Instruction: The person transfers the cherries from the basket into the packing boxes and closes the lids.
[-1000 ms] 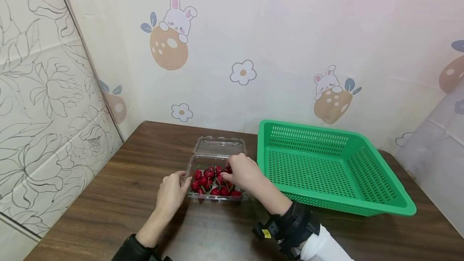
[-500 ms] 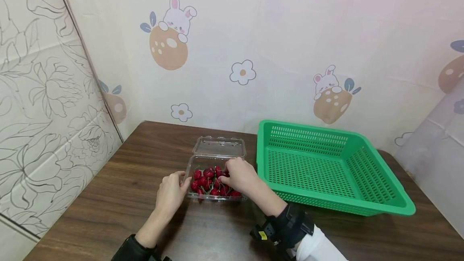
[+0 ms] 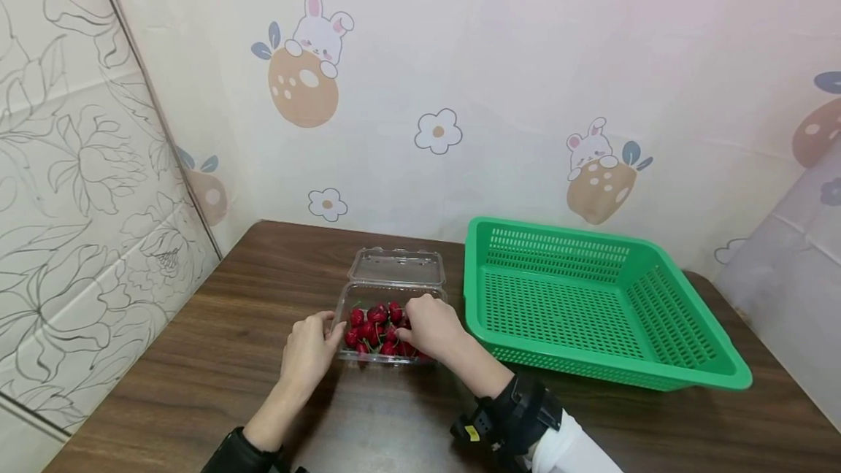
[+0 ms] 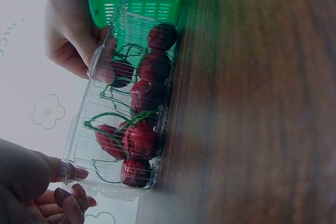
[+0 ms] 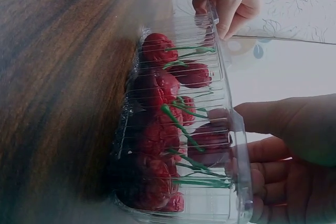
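A clear plastic clamshell box (image 3: 389, 360) sits on the table, its lid (image 3: 397, 267) folded back toward the wall. Red cherries (image 3: 373, 332) with green stems lie inside. My left hand (image 3: 307, 349) grips the left rim, thumb on the inner side and fingers outside. My right hand (image 3: 434, 328) reaches down into the right part of the box. Through the clear wall in the right wrist view, its thumb and fingers pinch a dark red cherry (image 5: 207, 142); the left wrist view shows that cherry (image 4: 122, 73) at the fingertips too. The head view hides those fingertips.
A large green perforated basket (image 3: 565, 316) stands on the brown wooden table (image 3: 276, 276), just right of the box. Behind the table hangs a pale printed sheet (image 3: 394, 79). Black straps with cameras (image 3: 519, 414) sit on both wrists.
My right hand has shifted slightly left and toward me inside the box, over the cherries. The left hand keeps its grip on the rim, and the box and basket stay put.
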`<action>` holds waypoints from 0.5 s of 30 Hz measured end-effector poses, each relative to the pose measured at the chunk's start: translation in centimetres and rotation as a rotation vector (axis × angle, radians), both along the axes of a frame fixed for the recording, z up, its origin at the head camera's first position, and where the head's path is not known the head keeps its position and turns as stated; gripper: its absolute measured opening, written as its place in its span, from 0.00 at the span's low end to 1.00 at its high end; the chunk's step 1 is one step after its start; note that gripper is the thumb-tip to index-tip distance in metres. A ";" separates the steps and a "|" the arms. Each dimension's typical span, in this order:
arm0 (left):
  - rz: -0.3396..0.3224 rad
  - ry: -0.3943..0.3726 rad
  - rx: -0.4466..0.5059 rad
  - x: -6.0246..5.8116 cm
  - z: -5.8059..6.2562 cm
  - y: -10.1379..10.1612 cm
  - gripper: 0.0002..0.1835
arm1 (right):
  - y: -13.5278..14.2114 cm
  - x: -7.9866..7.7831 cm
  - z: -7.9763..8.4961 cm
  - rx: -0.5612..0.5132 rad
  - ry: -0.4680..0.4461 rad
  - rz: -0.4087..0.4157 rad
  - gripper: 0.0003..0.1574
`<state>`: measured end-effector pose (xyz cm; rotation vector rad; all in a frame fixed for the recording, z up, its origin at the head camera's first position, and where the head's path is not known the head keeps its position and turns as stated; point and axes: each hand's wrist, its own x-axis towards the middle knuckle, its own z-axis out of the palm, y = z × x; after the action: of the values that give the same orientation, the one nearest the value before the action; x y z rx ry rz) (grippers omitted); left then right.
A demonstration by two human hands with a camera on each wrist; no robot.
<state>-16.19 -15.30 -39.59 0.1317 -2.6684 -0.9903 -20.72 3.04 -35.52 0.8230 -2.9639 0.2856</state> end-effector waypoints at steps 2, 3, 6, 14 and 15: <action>-0.002 0.000 0.002 0.1 0.0 0.0 0.15 | 0.0 0.1 -0.1 0.000 0.003 0.004 0.28; -0.004 0.000 0.004 0.1 -0.1 0.0 0.15 | 0.0 0.1 -0.2 0.003 0.004 0.007 0.27; -0.004 -0.003 0.004 0.1 -0.1 0.1 0.15 | 0.0 0.2 -0.2 0.006 0.003 0.012 0.27; -0.010 -0.007 0.003 0.1 0.0 0.1 0.15 | 0.1 0.5 0.4 -0.020 -0.008 0.018 0.22; -0.009 -0.007 0.002 0.1 0.1 0.1 0.15 | 0.1 0.6 0.5 -0.032 -0.005 0.023 0.21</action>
<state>-16.06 -15.18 -39.53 0.1244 -2.6765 -0.9977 -20.13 3.13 -34.98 0.8543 -2.9484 0.3363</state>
